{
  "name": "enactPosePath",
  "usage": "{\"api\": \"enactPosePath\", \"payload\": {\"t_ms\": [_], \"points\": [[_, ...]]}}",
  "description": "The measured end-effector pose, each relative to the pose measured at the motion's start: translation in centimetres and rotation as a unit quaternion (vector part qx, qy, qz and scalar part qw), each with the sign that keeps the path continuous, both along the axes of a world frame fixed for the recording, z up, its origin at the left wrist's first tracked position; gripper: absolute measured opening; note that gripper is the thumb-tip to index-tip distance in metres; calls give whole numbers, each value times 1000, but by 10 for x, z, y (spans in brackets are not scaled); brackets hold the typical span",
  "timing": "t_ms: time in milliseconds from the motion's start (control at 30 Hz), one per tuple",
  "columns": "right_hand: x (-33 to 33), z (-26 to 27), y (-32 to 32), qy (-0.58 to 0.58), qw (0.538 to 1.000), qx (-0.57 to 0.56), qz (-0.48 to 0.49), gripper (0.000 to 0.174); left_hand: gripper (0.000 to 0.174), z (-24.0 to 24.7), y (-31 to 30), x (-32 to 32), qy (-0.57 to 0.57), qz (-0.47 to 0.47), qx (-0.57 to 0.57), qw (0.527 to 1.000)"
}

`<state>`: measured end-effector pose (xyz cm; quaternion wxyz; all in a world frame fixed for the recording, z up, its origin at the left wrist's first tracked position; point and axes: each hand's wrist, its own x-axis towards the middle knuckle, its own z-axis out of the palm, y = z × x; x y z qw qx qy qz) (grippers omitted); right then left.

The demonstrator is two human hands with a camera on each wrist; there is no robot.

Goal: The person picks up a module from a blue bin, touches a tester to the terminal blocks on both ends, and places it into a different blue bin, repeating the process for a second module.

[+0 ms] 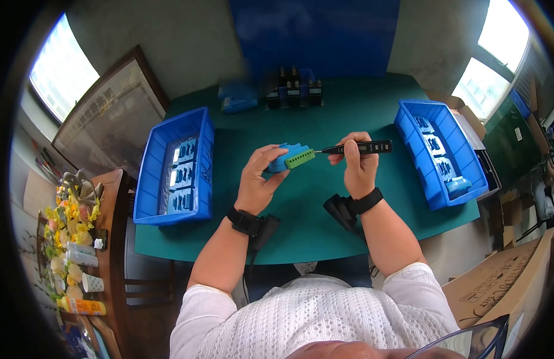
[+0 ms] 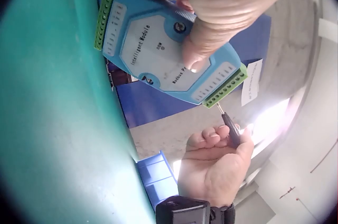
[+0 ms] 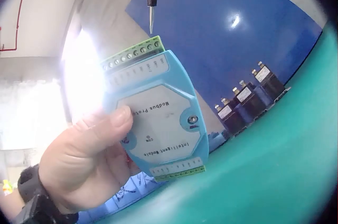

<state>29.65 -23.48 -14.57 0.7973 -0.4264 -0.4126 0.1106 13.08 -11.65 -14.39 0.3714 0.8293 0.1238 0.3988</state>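
Observation:
My left hand holds a blue module labelled "Intelligent Module", its thumb lying across the pale label face. Green screw-terminal blocks line both ends of the module; one terminal block faces the right hand. My right hand grips a black tester screwdriver with a slim metal shaft. In the left wrist view the screwdriver's tip is right at the edge of that terminal block. From the right wrist, the tip appears just above the end of the block. Both hands are raised over the green table.
A blue bin with bagged modules stands on the table's left, and another blue bin with similar contents on the right. Several black blocks with metal posts and blue packets are at the back. Cardboard boxes lie right.

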Motion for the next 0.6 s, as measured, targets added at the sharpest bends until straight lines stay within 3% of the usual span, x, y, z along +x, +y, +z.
{"api": "enactPosePath", "payload": {"t_ms": [600], "points": [[-3,-2,0,-13,1000,-7,-5,17,43,-1,-1,0,10,0,-14,1000]]}}
